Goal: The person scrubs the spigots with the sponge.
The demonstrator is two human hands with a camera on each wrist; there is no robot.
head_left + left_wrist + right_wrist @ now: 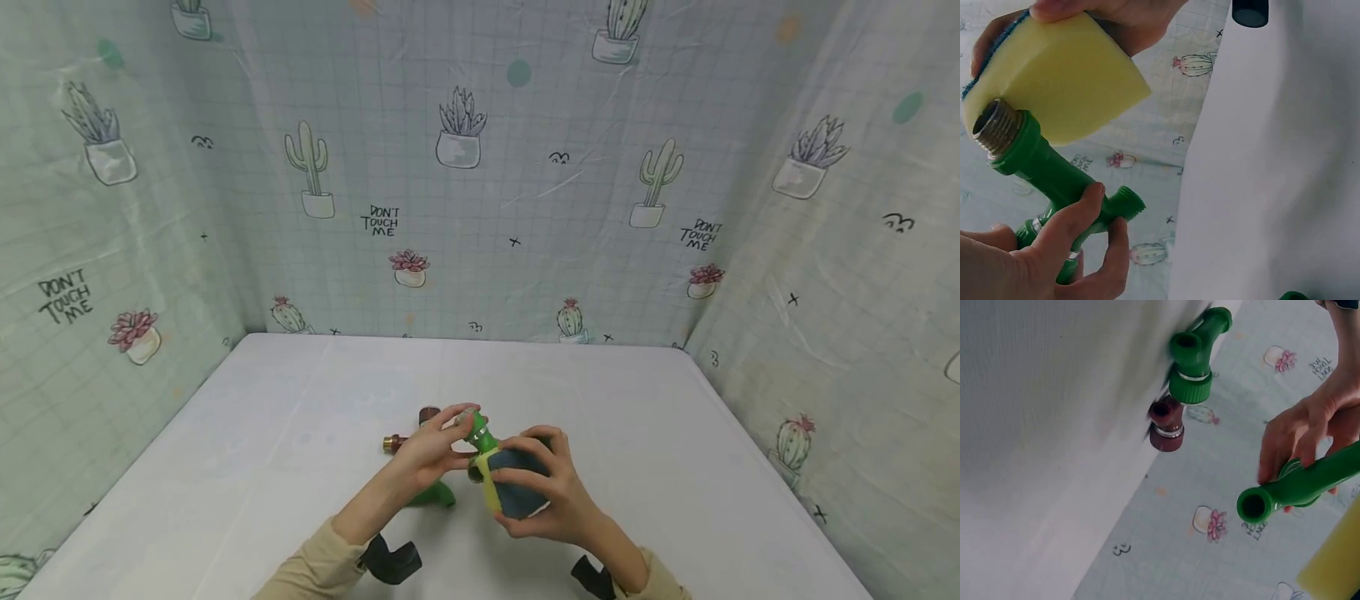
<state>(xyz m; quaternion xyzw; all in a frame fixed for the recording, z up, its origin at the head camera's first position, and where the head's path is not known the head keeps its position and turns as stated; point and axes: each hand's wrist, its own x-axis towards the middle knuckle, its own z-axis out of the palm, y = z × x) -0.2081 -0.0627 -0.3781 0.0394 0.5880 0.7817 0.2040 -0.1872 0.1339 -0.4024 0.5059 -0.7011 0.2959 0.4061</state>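
Observation:
My left hand [429, 454] grips a green plastic tap [1063, 181] with a threaded metal end and a ribbed, silver-ringed knob. In my right hand [566, 496] is a sponge [519, 483], blue on one face and yellow on the other. The fingers spread over its blue face in the head view. From the left wrist, the sponge's yellow side [1072, 75] shows right behind the tap's threaded end, overlapping it. Both things are held up over the white table, in front of my body.
Another green tap [1192, 362] lies on the white table [300, 400], left of the hands' work. Next to it is a dark red tap [1166, 425] with a brass-coloured end. Patterned cactus cloth [525, 200] walls the table's back and sides. Black wrist cameras [393, 560] sit at my cuffs.

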